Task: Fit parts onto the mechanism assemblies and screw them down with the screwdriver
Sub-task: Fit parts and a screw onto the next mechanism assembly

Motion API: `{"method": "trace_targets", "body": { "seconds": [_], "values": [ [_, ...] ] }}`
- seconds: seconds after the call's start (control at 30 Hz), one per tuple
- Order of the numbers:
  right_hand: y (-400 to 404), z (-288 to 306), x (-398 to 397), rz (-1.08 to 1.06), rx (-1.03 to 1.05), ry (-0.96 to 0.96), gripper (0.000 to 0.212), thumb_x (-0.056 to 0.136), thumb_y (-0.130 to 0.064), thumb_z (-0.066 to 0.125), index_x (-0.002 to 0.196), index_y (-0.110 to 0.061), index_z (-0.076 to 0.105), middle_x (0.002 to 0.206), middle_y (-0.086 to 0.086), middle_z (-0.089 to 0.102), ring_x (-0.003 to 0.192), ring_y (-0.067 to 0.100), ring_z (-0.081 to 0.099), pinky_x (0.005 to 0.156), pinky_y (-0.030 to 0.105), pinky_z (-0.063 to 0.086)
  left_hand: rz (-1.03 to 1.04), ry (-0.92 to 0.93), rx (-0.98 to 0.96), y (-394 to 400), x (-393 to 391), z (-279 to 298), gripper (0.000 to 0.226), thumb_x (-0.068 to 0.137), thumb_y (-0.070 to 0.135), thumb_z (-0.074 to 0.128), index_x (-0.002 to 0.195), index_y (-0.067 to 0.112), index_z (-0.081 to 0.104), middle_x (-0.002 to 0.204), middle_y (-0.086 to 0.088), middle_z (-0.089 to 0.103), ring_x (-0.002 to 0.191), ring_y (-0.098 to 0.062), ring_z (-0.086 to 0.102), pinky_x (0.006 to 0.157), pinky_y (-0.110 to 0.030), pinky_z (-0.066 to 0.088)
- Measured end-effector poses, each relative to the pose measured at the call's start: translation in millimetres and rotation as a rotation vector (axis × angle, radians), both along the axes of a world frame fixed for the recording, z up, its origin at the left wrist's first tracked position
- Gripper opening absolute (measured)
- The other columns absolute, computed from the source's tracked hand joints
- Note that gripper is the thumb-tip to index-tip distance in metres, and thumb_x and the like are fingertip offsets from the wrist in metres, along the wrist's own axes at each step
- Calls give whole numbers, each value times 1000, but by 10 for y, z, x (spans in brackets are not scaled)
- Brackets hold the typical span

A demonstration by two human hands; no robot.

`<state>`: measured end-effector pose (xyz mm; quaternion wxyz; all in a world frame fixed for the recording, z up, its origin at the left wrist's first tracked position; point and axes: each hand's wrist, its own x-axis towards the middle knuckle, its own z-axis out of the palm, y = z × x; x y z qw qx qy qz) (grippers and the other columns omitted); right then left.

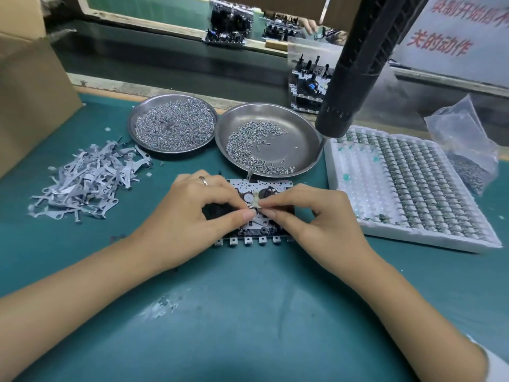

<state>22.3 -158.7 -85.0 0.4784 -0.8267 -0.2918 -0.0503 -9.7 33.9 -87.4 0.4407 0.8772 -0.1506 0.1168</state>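
Teal-green matted counter (248,312): carries all items below.
Brown cardboard box (30,100): one, at the far left edge of the counter.
Black ribbed electric screwdriver (355,67): one, hanging at a slant from upper right; its tip sits above the right rim of the nearer dish, partly hiding the stacked assemblies behind.
White foam tray (347,172): one, right of the hands, its right part filled with rows of small grey-green parts, its left part mostly bare pockets.
Round steel dishes: two, touching side by side. Left dish (135,117) heaped with small silver screws; right dish (303,150) holds a thinner crescent of screws.
Clear plastic bag (465,139): one, beyond the tray, small parts inside.
Pile of flat grey metal levers (88,177): one loose heap, left of the hands; too tangled to count.
Metal-and-black mechanism assembly (261,188): one, on the counter just before the right dish, largely covered by both hands.
Left hand (192,216), ring on one finger: fingers curled, thumb and forefinger pinching a small pale part (257,202) on the assembly.
Right hand (316,213): fingers curled, fingertips pinching the same part from the other side.
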Motion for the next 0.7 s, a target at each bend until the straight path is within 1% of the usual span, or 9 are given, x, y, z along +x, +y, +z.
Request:
{"method": "trace_targets", "body": {
  "seconds": [0.07, 0.2, 0.27, 0.33, 0.4, 0.53, 0.63, 0.7],
  "values": [
    [-7, 4, -10, 4, -9, 24, 16, 81, -4, 73, 92, -14, 77, 80, -16, 67, 79, 7, 63, 74, 17, 48, 5, 1, -2, 0, 1, 4, 1, 73, 38, 68, 73, 38, 67, 77, 15, 66, 79, -10, 54, 88, -42, 40],
    [-19, 25, -23, 7, -25, 84, 16, 82, -6, 73, 93, -17, 77, 81, -9, 71, 78, 8, 64, 75, 19, 49, 22, -4, 17, 11, 4, 15, 9, 71, 35, 69, 69, 27, 71, 77, 12, 65, 76, -9, 55, 86, -41, 41],
    [-19, 38, -35, 11, -31, 109, 15, 83, -6, 72, 93, -16, 76, 81, -7, 72, 78, 8, 66, 77, 22, 51, 20, 7, 31, 21, 8, 23, 14, 72, 33, 74, 67, 20, 73, 76, 10, 64, 75, -10, 56, 82, -36, 42],
    [-20, 46, -44, 14, -31, 129, 15, 83, -6, 72, 93, -16, 76, 80, -5, 73, 78, 8, 66, 77, 23, 51, 19, 37, 7, 25, 11, 38, 13, 74, 26, 81, 66, 17, 75, 76, 9, 64, 72, -11, 58, 75, -25, 44],
    [-20, 52, -45, 11, -29, 141, 15, 82, -5, 72, 92, -16, 76, 80, -5, 72, 77, 7, 66, 76, 20, 50, 28, 69, -26, 22, 8, 53, 9, 70, 20, 81, 65, 17, 75, 76, 7, 63, 70, -9, 60, 68, -17, 45],
    [-8, 44, -47, 3, -43, 143, 17, 81, -5, 73, 90, -18, 76, 80, -5, 69, 75, 4, 62, 74, 13, 45, 86, 108, -74, 14, -2, 53, 8, 65, 25, 82, 61, 24, 75, 76, 10, 63, 73, -6, 60, 68, -8, 41],
    [-19, 40, -51, 24, -40, 143, 16, 79, -6, 75, 91, -17, 77, 80, -8, 68, 75, 2, 61, 73, 12, 43, 82, 133, -94, 15, -8, 55, 9, 64, 27, 82, 61, 25, 74, 78, 13, 63, 74, -4, 60, 69, -7, 40],
    [-30, 34, -53, 47, -82, 78, 16, 77, -7, 77, 90, -15, 77, 80, -9, 67, 77, 2, 60, 75, 12, 43, 66, 143, -89, 14, -8, 56, 8, 65, 26, 82, 62, 24, 74, 80, 14, 63, 76, -5, 60, 70, -8, 40]
  ]
}}
